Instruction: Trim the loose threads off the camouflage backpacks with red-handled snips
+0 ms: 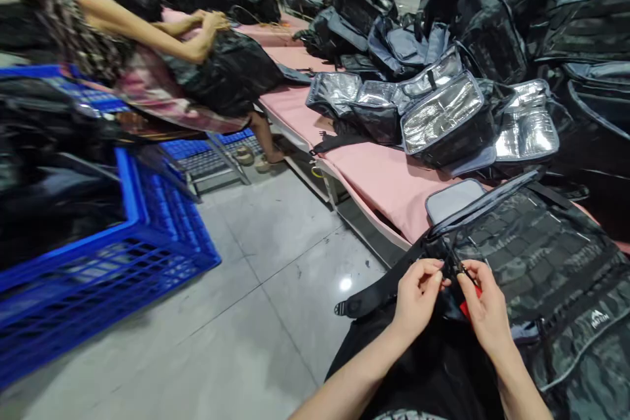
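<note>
Thumb and fingertips pinched nearly closed, the left hand [416, 292] holds what looks like one end of a thin dark strip [457, 264]; the right hand [485, 302], just beside it, pinches the same strip, and something red [464, 308] shows by its palm, mostly hidden, so its kind cannot be told. Both hands are over the upper end of a dark camouflage backpack [522, 249], which lies aslant at the near end of the pink worktop [378, 174] and reaches out past its edge. Rows of webbing cross its front, a white logo [599, 319] sits lower down, and a padded black strap [377, 295] juts out to the left. A pale grey panel [453, 200] rests at the worktop's near left edge, touching the backpack. Farther along, silver-lined bags [443, 115] stand open toward the right edge, with more dark bags [492, 26] heaped behind. Along the left edge, toward the far end, a seated co-worker [118, 20] has both hands on a black bag [236, 72]. Left of the worktop, a blue crate [172, 243] full of dark bundles [54, 190] stands on the grey floor [256, 289].
</note>
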### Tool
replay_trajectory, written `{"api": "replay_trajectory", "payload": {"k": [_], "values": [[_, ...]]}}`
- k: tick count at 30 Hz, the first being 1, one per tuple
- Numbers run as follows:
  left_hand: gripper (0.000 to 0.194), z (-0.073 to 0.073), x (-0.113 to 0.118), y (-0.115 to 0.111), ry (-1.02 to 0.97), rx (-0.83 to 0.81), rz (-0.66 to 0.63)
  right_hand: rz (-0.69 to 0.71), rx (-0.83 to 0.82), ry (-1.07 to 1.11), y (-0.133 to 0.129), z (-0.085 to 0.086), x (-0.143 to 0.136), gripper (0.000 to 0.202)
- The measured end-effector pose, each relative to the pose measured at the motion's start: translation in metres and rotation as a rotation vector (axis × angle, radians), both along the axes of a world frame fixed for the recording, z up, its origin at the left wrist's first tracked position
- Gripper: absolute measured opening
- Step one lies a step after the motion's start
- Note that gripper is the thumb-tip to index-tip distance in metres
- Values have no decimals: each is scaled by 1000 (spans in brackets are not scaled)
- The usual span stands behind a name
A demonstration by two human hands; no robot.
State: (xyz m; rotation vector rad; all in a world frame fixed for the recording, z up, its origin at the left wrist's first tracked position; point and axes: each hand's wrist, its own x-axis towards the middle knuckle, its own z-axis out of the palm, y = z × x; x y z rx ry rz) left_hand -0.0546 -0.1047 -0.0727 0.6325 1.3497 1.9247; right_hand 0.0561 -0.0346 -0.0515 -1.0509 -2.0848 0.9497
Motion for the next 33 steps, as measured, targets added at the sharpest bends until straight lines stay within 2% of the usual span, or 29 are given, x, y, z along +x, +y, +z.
{"api": "replay_trajectory", "payload": {"k": [3, 4, 6, 8, 11, 13, 15, 17, 21, 23, 25, 28, 31, 33], "values": [[12, 7, 1, -6, 372, 20, 63, 0, -43, -71, 1, 5, -13, 26], [12, 7, 1, -8, 454, 27, 67, 5, -50, -87, 2, 5, -16, 27], [11, 4, 1, -9, 489, 27, 63, 39, -67, -72, 6, 4, -22, 30], [8, -3, -1, -7, 444, 0, 73, 56, -90, -14, 13, 0, -23, 32], [15, -11, -2, -1, 219, -64, 89, 43, -155, 97, 22, -6, -20, 34], [25, -13, -3, 2, 36, -92, -2, 44, -186, 141, 23, -8, -18, 35], [30, -12, -4, 5, -57, -119, -130, 39, -178, 147, 23, -11, -18, 36], [30, -9, -6, 7, -83, -139, -205, 13, -176, 157, 21, -13, -18, 37], [30, -4, -8, 10, -208, -124, -201, -117, -378, 384, 16, -14, -15, 37], [33, -3, -10, 10, -293, -139, -195, -167, -426, 469, 16, -13, -7, 38], [35, -2, -12, 11, -357, -160, -197, -196, -339, 427, 18, -11, 2, 37], [34, -4, -13, 14, -377, -157, -171, -255, -113, 256, 23, -10, 16, 36], [28, -9, -14, 20, -230, -131, -85, -290, -17, 142, 24, -14, 23, 36], [22, -12, -17, 26, -26, -116, -13, -289, -22, 107, 22, -18, 24, 35]]}}
